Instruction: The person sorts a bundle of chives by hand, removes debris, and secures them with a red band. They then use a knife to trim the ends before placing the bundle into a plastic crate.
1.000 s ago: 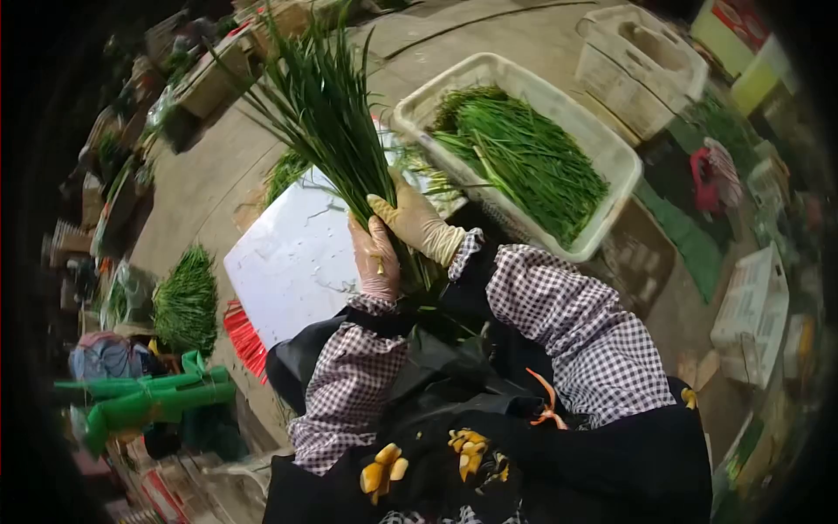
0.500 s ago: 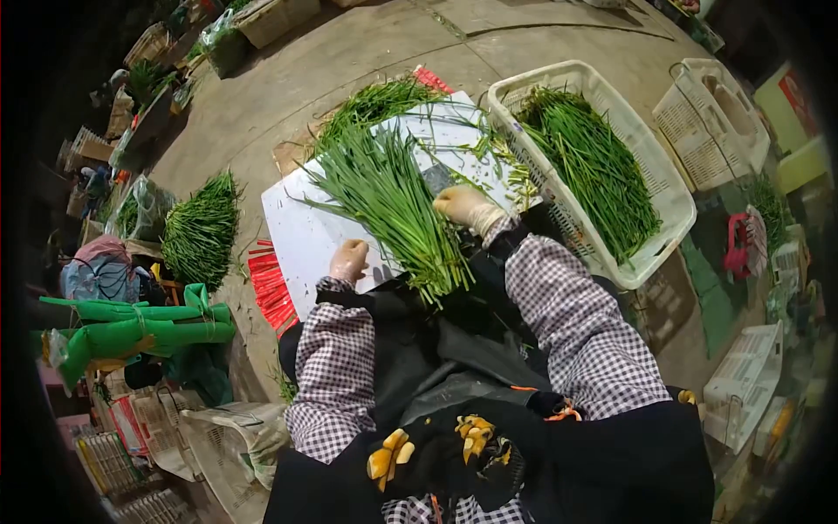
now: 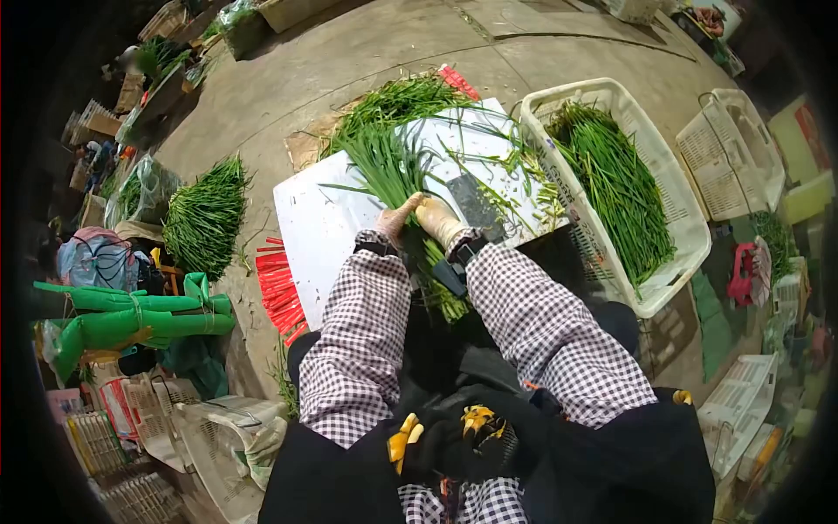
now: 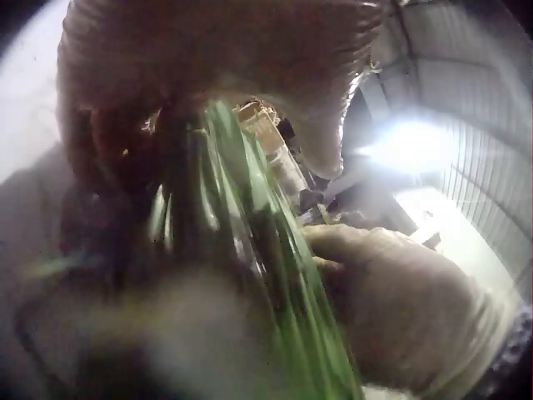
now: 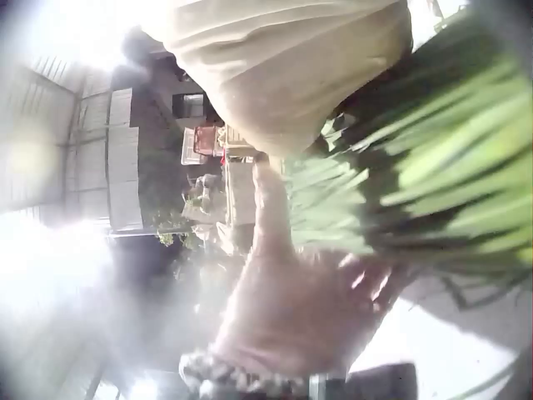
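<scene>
A bunch of long green chives (image 3: 384, 166) lies across the white board (image 3: 319, 201) in the head view, its cut ends toward the person's lap. Both gloved hands grip it around the middle, close together. From the left side, the left hand (image 3: 397, 220) wraps the stems; its curled fingers show dark in the left wrist view above the chives (image 4: 250, 200). The right hand (image 3: 441, 220), in a cream glove, holds from the other side. In the right wrist view the left thumb (image 5: 271, 208) points up toward the right hand (image 5: 291, 75), with blurred leaves beside them.
Loose chives (image 3: 397, 100) pile at the board's far edge. A dark grey flat block (image 3: 476, 205) and trimmings lie on the board's right. A white crate (image 3: 685, 253) of chives stands to the right. Red strips (image 3: 278, 288) stick out at left, near another chive heap (image 3: 205, 218).
One second ago both hands held the bunch raised; half a second ago it lay spread on the board with the hands apart. Now the hands have come together around it, gathering it narrower.
</scene>
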The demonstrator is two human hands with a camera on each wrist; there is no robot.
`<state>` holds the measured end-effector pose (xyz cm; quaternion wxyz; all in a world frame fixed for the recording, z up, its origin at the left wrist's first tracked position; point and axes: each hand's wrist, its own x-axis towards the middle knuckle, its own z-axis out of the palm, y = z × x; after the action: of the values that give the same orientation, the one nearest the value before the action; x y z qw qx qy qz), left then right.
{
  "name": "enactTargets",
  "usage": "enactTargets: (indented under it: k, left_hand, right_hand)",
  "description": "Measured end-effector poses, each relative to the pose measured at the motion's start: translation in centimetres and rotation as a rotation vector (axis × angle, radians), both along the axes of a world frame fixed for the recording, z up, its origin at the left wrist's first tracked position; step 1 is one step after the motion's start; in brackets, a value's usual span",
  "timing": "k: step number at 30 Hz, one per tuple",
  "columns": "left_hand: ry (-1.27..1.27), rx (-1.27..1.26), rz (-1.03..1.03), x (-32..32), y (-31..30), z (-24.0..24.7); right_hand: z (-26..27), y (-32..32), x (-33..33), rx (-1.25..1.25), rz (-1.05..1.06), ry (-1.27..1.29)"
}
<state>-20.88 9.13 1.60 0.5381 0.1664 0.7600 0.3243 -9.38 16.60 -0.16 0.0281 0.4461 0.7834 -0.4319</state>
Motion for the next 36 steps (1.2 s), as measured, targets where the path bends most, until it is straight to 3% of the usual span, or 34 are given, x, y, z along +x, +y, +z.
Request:
enactTargets:
  k: [1,2,3,4,7,8,9,11,13,15,17,18,19,21,23,25,27,28,29,30,31,32,33,35,36]
  left_hand:
    - [-0.035,0.161,0.072,1.7,-0.9,2.8]
    - [-0.076,0.279,0.127,2.1,-1.3,2.7]
    - [-0.116,0.393,0.183,2.4,-1.6,2.7]
    - [-0.314,0.444,0.304,2.6,-1.8,2.3]
    - [-0.536,0.431,0.291,2.2,-3.7,2.4]
    - [-0.531,0.511,0.287,2.3,-4.3,2.6]
    - [-0.642,0.503,0.283,2.4,-4.9,3.6]
    - [-0.549,0.698,0.214,2.9,-5.8,4.7]
    - [-0.493,0.795,0.191,3.9,-6.7,7.8]
    - [-0.355,0.895,0.194,5.0,-6.9,10.6]
    - [-0.257,0.958,0.019,6.0,-6.7,14.7]
    - [-0.241,0.981,0.038,6.8,-6.6,16.3]
    - [-0.224,1.007,0.058,7.5,-6.2,17.5]
    - [-0.207,1.098,0.038,7.7,-5.4,17.9]
    - [0.083,1.014,0.047,7.7,-4.9,18.3]
    - [0.121,1.035,-0.011,7.5,-5.1,18.7]
    - [0.119,1.062,-0.080,7.6,-5.7,19.1]
    - [-0.067,1.085,-0.007,7.0,-5.3,17.5]
    - [-0.068,1.091,-0.006,6.1,-5.1,16.3]
    - [0.091,1.016,-0.179,4.9,-4.9,15.2]
    - [0.249,0.929,-0.349,4.1,-4.9,14.5]
    - [0.591,0.916,-0.421,3.7,-5.1,14.0]
    - [0.222,0.975,-0.204,4.9,-5.9,13.7]
    - [0.074,1.086,-0.002,7.1,-6.4,15.3]
    - [0.250,1.017,-0.058,7.7,-6.9,16.5]
  right_hand:
    - [0.0,-0.6,0.7,-0.050,-0.074,0.123]
    - [-0.3,-0.9,1.1,-0.042,-0.069,0.123]
    - [-0.7,-1.0,1.5,-0.153,-0.026,0.291]
    - [-0.7,-1.0,2.0,-0.263,0.015,0.459]
    - [4.1,-1.4,4.9,-0.025,0.394,0.511]
    - [5.0,-1.5,5.7,-0.348,0.346,0.689]
    - [7.6,-1.1,7.3,-0.438,0.295,0.662]
    - [11.6,0.1,9.9,-0.694,0.260,0.754]
    - [16.5,1.7,12.1,-0.591,0.253,0.676]
    - [17.3,2.9,12.4,-0.349,0.147,0.619]
    - [18.2,2.5,11.2,-0.116,0.193,0.565]
    - [17.7,1.8,10.4,-0.363,0.162,0.759]
    - [18.5,1.5,9.4,-0.358,0.203,0.764]
    - [19.9,0.5,8.0,-0.091,0.268,0.926]
    - [25.7,-1.7,8.9,-0.129,0.310,1.045]
    - [28.6,-2.6,9.3,-0.072,0.440,1.214]
    - [29.1,-2.3,9.3,-0.967,0.494,1.465]
    - [30.0,-2.9,9.8,-0.774,0.468,1.352]
    - [30.8,-4.0,10.4,-0.584,0.441,1.234]
    - [29.7,-4.9,10.1,-0.652,0.219,1.210]
    - [28.5,-4.4,9.1,-0.871,0.213,1.212]
    - [27.4,-4.1,8.1,-0.399,0.281,1.052]
    - [25.9,-3.3,6.9,0.060,0.335,0.865]
    - [23.1,-2.0,3.8,-0.113,0.196,1.097]
    - [23.1,-1.9,3.3,-0.166,0.188,1.126]
